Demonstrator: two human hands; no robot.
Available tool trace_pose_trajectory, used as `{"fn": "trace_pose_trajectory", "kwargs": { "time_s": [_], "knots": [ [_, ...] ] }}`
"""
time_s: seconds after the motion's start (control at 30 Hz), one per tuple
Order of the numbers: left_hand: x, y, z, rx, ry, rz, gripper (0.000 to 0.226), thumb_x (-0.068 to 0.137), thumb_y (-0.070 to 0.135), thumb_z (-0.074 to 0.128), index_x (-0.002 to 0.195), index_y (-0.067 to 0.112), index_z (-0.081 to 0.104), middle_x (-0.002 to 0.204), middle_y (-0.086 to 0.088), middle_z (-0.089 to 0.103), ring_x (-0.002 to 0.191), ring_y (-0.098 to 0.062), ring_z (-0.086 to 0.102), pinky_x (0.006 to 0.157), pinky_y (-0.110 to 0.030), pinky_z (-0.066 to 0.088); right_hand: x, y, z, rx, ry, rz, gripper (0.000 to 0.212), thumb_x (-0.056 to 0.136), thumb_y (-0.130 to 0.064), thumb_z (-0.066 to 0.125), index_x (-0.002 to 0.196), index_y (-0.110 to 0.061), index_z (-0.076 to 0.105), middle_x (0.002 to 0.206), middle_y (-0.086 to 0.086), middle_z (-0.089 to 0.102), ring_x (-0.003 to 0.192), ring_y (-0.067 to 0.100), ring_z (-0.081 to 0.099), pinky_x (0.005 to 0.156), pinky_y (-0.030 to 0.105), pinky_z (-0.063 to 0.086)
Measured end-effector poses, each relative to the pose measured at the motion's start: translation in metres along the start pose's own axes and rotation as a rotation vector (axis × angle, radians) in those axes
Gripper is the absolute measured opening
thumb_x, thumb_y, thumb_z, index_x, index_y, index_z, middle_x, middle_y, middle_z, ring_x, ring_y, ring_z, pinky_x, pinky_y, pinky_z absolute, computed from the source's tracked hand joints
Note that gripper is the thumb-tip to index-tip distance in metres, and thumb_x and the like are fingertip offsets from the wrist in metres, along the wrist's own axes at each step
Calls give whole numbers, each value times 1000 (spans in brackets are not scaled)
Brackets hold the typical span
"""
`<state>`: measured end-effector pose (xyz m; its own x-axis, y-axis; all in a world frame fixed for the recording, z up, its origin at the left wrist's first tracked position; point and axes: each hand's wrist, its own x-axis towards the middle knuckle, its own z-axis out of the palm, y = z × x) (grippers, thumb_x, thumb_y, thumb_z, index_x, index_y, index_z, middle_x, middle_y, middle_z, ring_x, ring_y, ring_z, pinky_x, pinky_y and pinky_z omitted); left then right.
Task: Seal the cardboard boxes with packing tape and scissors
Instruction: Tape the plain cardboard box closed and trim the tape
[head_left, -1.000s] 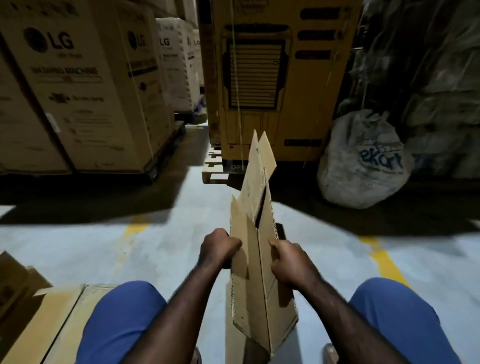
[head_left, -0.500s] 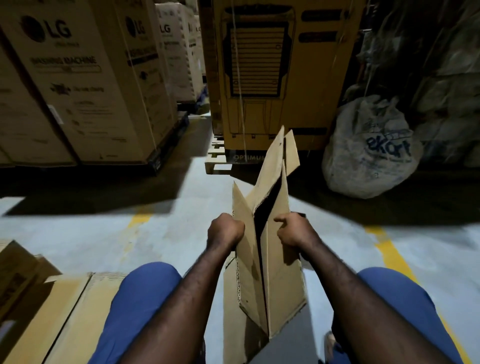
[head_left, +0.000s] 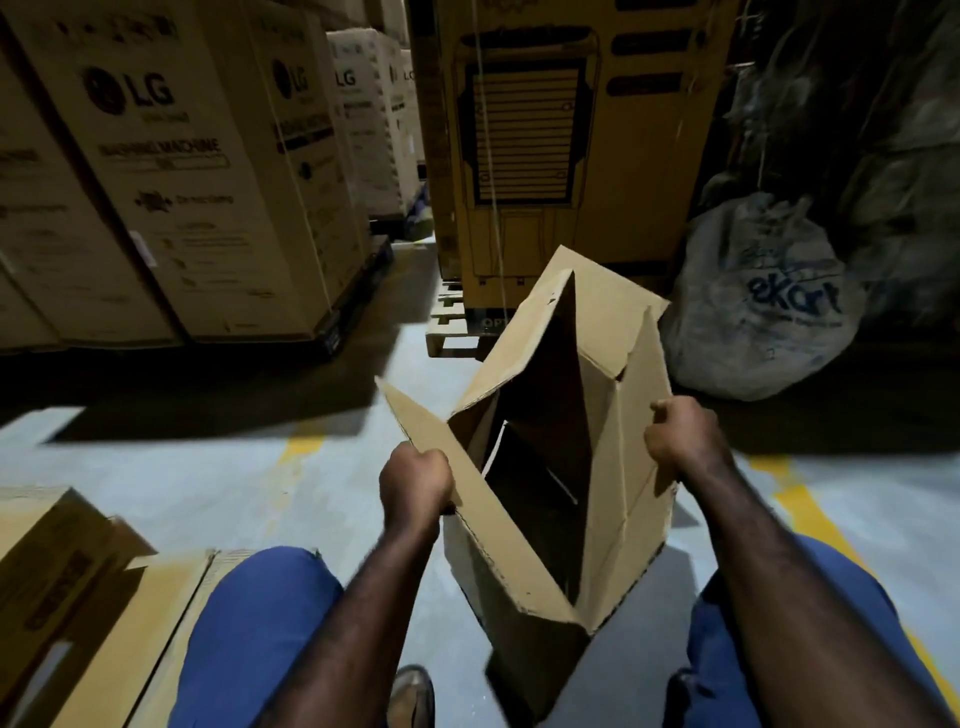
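Down at the far left, brown cardboard pieces (head_left: 78, 597) are being kept on the grey floor (head_left: 208, 483), just beside a knee in blue trousers (head_left: 260, 623). Behind them, tall LG washing machine cartons (head_left: 171, 182) are being stored on a dark pallet (head_left: 358, 301).

Towards the middle, the left hand (head_left: 415, 480) is being kept closed in a fist around the left wall of the cardboard box (head_left: 636, 467), near that wall's top edge. The box is being held upright between the two knees, its mouth facing up and spread wide so that the dark inside is being shown. Its top flaps are being left loose, one jutting out to the left above the fist and others standing up at the far side.

Behind the box, a big yellow carton (head_left: 561, 130) is being stored on a wooden pallet (head_left: 452, 332). The right hand (head_left: 683, 441) is being clamped over the top edge of the box's right wall, fingers curled round the cardboard.

Farther right, a white sack (head_left: 763, 301) printed "ekart" is being propped against dark bundles (head_left: 883, 156), and a yellow line (head_left: 810, 514) on the floor is being partly hidden by the trousers.
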<state>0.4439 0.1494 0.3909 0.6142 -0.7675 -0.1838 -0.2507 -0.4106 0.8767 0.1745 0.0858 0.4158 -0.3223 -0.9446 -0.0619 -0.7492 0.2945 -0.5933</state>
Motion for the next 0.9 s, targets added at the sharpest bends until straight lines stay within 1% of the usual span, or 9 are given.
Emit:
{"fn": "trace_pose_trajectory", "kwargs": {
  "time_s": [0.1, 0.23, 0.37, 0.43, 0.57, 0.67, 0.73, 0.83, 0.9],
  "knots": [
    [-24, -9, -2, -2, 12, 20, 45, 81, 14, 46, 125, 9, 40, 120, -20, 56, 98, -42, 62, 75, -56, 61, 7, 7, -10, 6, 23, 37, 53, 95, -4, 58, 146, -16, 54, 139, 17, 60, 113, 35, 64, 70, 28, 49],
    [-52, -15, -5, 182, -56, -48, 94, 87, 7, 54, 157, 3, -8, 156, -27, 20, 117, -45, 55, 86, -45, 55, 12, 17, -26, -5, 30, 31, 56, 90, -2, 57, 144, -19, 57, 134, 17, 63, 109, 37, 67, 74, 35, 57],
    [-61, -14, -3, 568, 1, 168, 92, 82, 14, 68, 158, 16, 16, 161, -14, -30, 151, -48, 7, 111, -50, 39, 22, 34, -24, -12, -10, 42, 61, 86, -3, 61, 144, -21, 56, 132, 17, 65, 102, 39, 70, 82, 53, 62],
    [-55, -14, -1, 667, 59, 308, 71, 83, 26, 72, 146, 21, 41, 166, -14, -13, 152, -45, -9, 119, -58, 24, 16, 36, -22, -26, -33, 41, 60, 88, -3, 62, 145, -20, 54, 134, 17, 63, 108, 39, 68, 86, 51, 61],
    [-37, -9, 4, 606, 28, 349, 50, 89, 45, 64, 132, 20, 63, 157, -17, 33, 151, -42, 4, 116, -57, 26, 12, 37, -24, -65, -31, 19, 62, 88, -1, 57, 146, -20, 54, 134, 18, 63, 114, 37, 65, 89, 46, 60],
    [-18, 4, 5, 763, 46, 328, 52, 86, 55, 65, 125, 21, 64, 158, -23, 29, 151, -48, -7, 118, -64, 14, 14, 41, -29, -94, -64, 17, 59, 89, -5, 59, 146, -19, 55, 133, 19, 63, 111, 36, 65, 88, 44, 60],
    [-5, 22, 5, 1053, 34, 391, 62, 78, 58, 73, 127, 22, 62, 162, -26, 18, 148, -53, -16, 118, -66, 0, 14, 44, -30, -103, -96, 18, 56, 90, -4, 59, 146, -15, 55, 133, 19, 63, 94, 30, 69, 69, 31, 61],
    [9, 59, 18, 1412, -276, 501, 80, 73, 52, 84, 141, 23, 54, 163, -22, 23, 150, -53, -6, 121, -63, 7, 20, 47, -25, -102, -132, 12, 56, 91, 3, 56, 145, -12, 55, 131, 19, 65, 61, 16, 61, 36, 14, 45],
    [15, 71, 43, 1421, -555, 492, 94, 73, 49, 85, 153, 37, 37, 167, -15, 13, 151, -52, -4, 119, -67, 18, 22, 45, -23, -108, -117, -1, 58, 89, -1, 57, 145, -17, 55, 132, 14, 66, 81, 24, 70, 62, 27, 62]
  ]
}}
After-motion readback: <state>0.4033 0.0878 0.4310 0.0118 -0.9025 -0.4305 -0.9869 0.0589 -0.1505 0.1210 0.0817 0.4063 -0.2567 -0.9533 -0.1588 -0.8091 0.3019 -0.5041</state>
